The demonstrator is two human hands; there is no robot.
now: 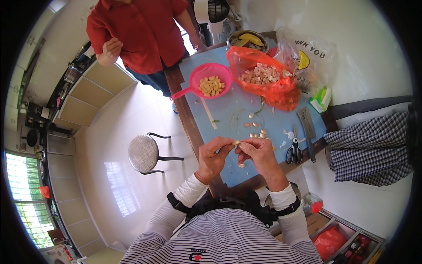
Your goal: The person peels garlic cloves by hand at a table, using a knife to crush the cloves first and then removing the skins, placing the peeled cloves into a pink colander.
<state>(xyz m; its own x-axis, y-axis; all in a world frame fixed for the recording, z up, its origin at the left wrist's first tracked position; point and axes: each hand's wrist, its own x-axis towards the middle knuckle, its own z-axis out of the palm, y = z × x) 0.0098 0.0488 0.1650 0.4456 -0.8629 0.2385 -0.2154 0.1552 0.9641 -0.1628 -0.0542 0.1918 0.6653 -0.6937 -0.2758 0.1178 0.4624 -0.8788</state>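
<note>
Between the fingertips of both hands is a pale garlic clove (236,143). My left hand (213,155) pinches one end of it, and my right hand (260,156) grips the other, just above the table's near part. Several unpeeled garlic cloves (262,133) lie beyond my right hand, and one clove (241,165) rests below it. Farther off, a pink plastic strainer (211,71) with a handle holds many peeled cloves (211,86). To its right, a red plastic bag (280,94) gapes around a heap of garlic skins (262,74).
Scissors (294,150) and a cleaver (307,125) lie at the right of the blue-covered table (211,132). A metal bowl (247,41), a clear plastic bag (306,56) and a tissue pack (320,99) are farther back. Another person (141,36) stands at the far left; a stool (143,153) is left.
</note>
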